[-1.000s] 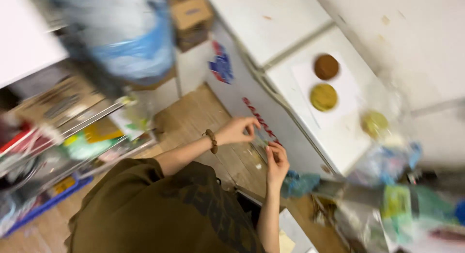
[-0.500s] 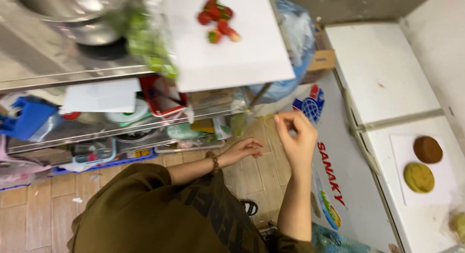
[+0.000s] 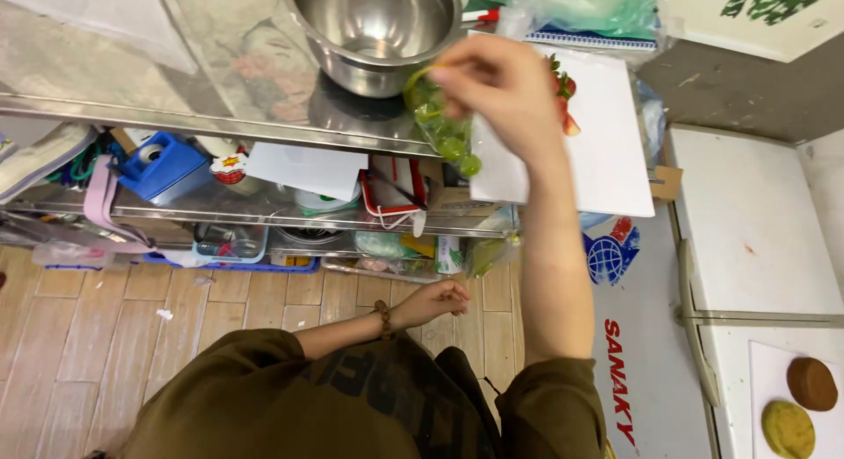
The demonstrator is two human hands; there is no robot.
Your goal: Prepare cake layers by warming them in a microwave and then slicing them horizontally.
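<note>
I see the steel surface [image 3: 176, 81] filling the upper left of the frame, with cluttered shelves beneath it and wood floor [image 3: 105, 336] at lower left. A white freezer [image 3: 756, 222] takes the right side; at its lower right corner sit two round cakes, one brown [image 3: 811, 382], one yellow-green [image 3: 789, 428]. A white board [image 3: 607, 151] lies at upper centre-right, overhanging the surface edge, with cut strawberries [image 3: 565, 98] showing just past my wrist. A steel bowl [image 3: 378, 28] stands at top centre, empty as far as I can tell.

My right hand [image 3: 497, 90] is raised at upper centre, fingers pressed together, pinching the top of a clear bag of green grapes [image 3: 444, 129]. The bag hangs from the fingertips, just below and left of that hand, in front of the bowl's rim and beside the board's left edge. My left hand [image 3: 435, 301] hangs low at centre frame, above the floor, loosely curled and holding nothing, well apart from the bag.
</note>
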